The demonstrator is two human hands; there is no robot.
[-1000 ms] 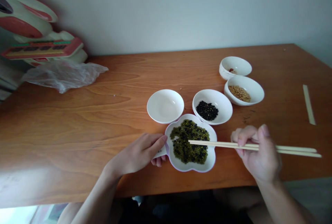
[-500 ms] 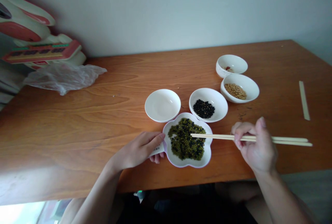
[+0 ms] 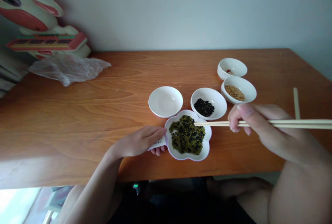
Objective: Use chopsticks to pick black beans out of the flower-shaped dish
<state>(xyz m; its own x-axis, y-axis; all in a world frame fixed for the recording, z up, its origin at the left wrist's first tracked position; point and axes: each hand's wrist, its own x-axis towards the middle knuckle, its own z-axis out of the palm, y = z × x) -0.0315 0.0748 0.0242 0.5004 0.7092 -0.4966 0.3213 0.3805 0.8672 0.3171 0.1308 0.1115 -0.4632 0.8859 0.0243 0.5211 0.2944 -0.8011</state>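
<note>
Pinched between the thumb and fingers of my right hand (image 3: 272, 141), a pair of wooden chopsticks (image 3: 218, 123) reaches in from the right of the flower-shaped dish (image 3: 206, 148), its tips close together over the contents; whether they touch or hold a bean I cannot tell. My left hand (image 3: 141, 140), at the left of the dish, is curled round its handle (image 3: 158, 143), thumb above and fingertips below. Within the dish lies a broad layer of green beans (image 3: 181, 144) with many dark ones scattered through it. Progress, judged by the contents, is partial: a heap of black beans (image 3: 204, 108) already sits apart in the bowl (image 3: 220, 106) just beyond the dish, toward its right, whereas the mixture in the dish remains largely unseparated. Just beyond the dish, toward its left, a second white bowl (image 3: 166, 101) shows only bare interior, so nothing appears to have been placed there. Farther beyond the dish, to its right, a third bowl (image 3: 250, 94) contains tan beans (image 3: 234, 92); behind that, the farthest bowl (image 3: 239, 66) holds a few reddish and pale pieces, too small to identify.
</note>
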